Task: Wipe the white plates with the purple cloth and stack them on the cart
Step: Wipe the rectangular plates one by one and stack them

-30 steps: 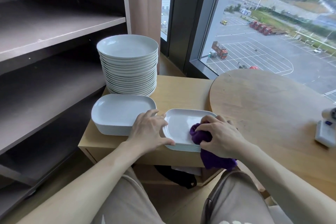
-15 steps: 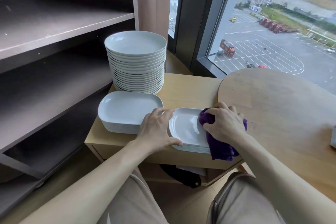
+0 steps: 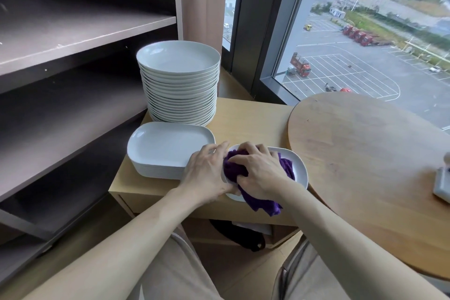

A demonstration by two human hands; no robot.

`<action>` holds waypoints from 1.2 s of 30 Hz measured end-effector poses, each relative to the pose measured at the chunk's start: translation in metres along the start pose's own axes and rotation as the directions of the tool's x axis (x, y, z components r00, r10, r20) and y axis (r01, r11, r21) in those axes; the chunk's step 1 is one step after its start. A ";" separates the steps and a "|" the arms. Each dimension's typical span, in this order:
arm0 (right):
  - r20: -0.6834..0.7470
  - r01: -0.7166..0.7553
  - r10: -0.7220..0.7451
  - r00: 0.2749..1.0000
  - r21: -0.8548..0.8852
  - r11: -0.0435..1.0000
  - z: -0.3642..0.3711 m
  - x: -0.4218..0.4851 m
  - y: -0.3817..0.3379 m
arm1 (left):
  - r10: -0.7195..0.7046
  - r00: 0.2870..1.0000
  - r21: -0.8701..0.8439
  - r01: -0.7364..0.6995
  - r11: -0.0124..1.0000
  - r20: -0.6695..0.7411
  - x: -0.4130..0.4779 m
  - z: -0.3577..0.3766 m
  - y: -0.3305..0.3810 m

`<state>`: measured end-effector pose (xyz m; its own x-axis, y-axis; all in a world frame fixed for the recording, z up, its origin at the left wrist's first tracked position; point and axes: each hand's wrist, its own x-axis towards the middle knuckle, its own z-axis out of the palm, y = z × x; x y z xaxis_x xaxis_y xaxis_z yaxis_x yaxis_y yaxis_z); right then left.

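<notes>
On the light wooden cart (image 3: 248, 117) a small white rectangular plate (image 3: 298, 168) lies on top of a low stack near the front edge. My right hand (image 3: 260, 173) grips the bunched purple cloth (image 3: 258, 200) and presses it onto the plate's left part. My left hand (image 3: 207, 170) holds the plate's left rim, thumb at the front. Left of it is a stack of larger rectangular white plates (image 3: 168, 146). Behind stands a tall stack of round white plates (image 3: 179, 85).
Dark empty shelves (image 3: 73, 31) rise at the left, close to the plate stacks. A round wooden table (image 3: 370, 165) adjoins the cart on the right, with a small white device (image 3: 442, 182) at its right edge. A black bag (image 3: 241, 236) lies under the cart. A window is behind.
My right hand has swept the purple cloth from the plate's right side across to its left, next to my left hand. The camera view shifted slightly.
</notes>
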<state>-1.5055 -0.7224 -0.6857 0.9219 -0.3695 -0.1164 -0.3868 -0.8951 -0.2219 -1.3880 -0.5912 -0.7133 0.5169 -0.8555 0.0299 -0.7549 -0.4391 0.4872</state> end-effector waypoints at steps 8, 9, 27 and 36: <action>0.018 -0.019 0.020 1.000 -0.048 0.999 -0.005 -0.030 0.012 | -0.004 1.000 0.080 0.003 0.997 0.010 -0.004 -0.004 0.002; 0.016 -0.045 0.046 0.999 -0.044 0.998 -0.006 -0.034 0.016 | 0.006 1.000 0.092 -0.007 0.996 0.013 -0.004 -0.004 0.003; -0.137 -0.390 0.378 0.916 -0.082 0.917 -0.016 -0.019 0.064 | -0.045 0.999 0.025 0.044 0.999 0.030 -0.007 -0.009 0.007; -0.237 -0.344 0.328 0.915 -0.033 0.938 0.004 0.009 0.038 | -0.041 0.999 0.049 0.040 0.998 0.012 -0.003 -0.006 0.003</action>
<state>-1.5119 -0.7590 -0.6991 0.7217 -0.6903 0.0508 -0.6797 -0.7207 -0.1366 -1.3895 -0.5881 -0.7069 0.5423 -0.8402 -0.0002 -0.7526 -0.4859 0.4444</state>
